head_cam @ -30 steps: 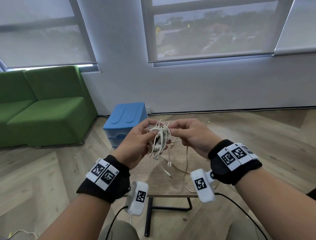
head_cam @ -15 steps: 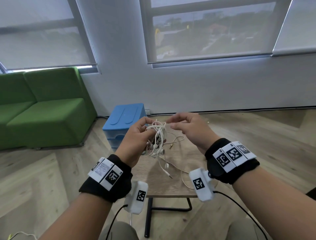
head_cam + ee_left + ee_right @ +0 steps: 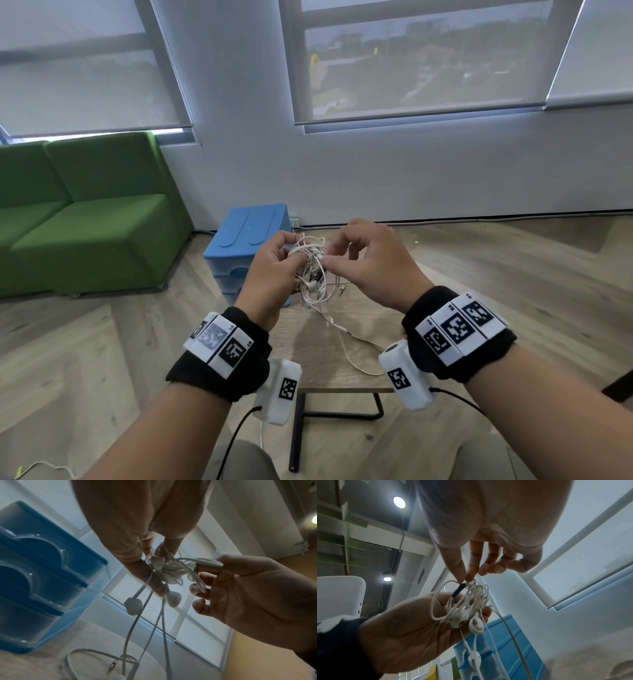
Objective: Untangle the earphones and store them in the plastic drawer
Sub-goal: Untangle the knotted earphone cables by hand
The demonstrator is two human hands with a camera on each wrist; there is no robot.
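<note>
**Tangled earphones, held over tabletop**

Plastic drawer (image 3: 245,240): blue, just beyond the left hand. Left hand (image 3: 270,274): fingers curled round the white earphones (image 3: 313,270), bundle gripped in the palm. Earphones: between both hands, loose cords trailing down onto the tabletop (image 3: 346,363). Right hand (image 3: 373,270): thumb and forefinger pinching one strand at the bundle's top, other fingers loosely bent.

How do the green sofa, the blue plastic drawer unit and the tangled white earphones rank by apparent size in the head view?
Largest to smallest, as they look:
1. green sofa
2. blue plastic drawer unit
3. tangled white earphones, bundled between the left hand and right hand

The earphones are nearest the camera yet still look smallest.
</note>
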